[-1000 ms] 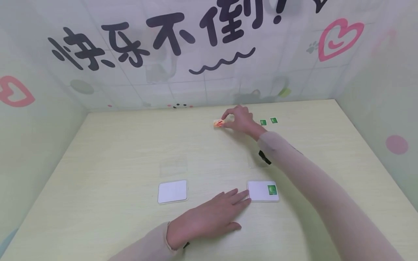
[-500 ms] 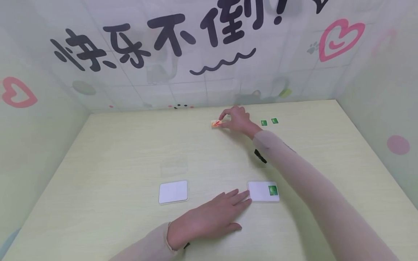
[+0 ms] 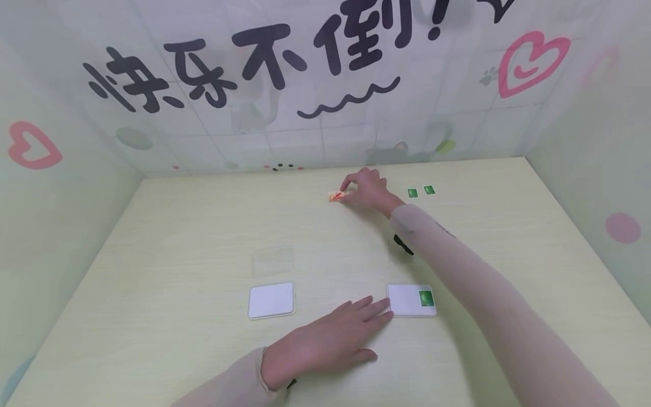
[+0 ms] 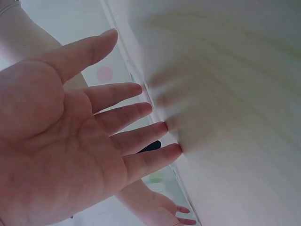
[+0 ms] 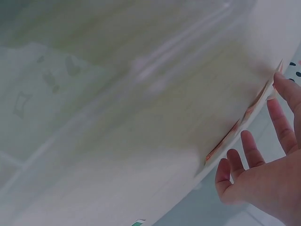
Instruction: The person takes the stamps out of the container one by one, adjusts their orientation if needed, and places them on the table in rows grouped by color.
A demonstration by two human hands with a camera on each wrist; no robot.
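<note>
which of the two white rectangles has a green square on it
The right white rectangle, beside the left hand: its right end bears a green square; the left white rectangle shows none.

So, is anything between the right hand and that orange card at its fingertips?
Nothing visible stands between them: the right hand pinches the orange card by its right side. Two small green cards lie farther right.

1. A pale, faintly grained tabletop (image 3: 178, 237) is enclosed by a whitish back wall (image 3: 295, 127), a left wall (image 3: 56, 226) and a right wall (image 3: 574, 152).
2. The back wall is lettered with large black characters (image 3: 274, 73), underlined by a wavy line (image 3: 347, 99).
3. Hearts are outlined in pink on the back and left walls; the right is marked with a mauve dot (image 3: 623, 228).
4. Soft light is spread throughout.
</note>
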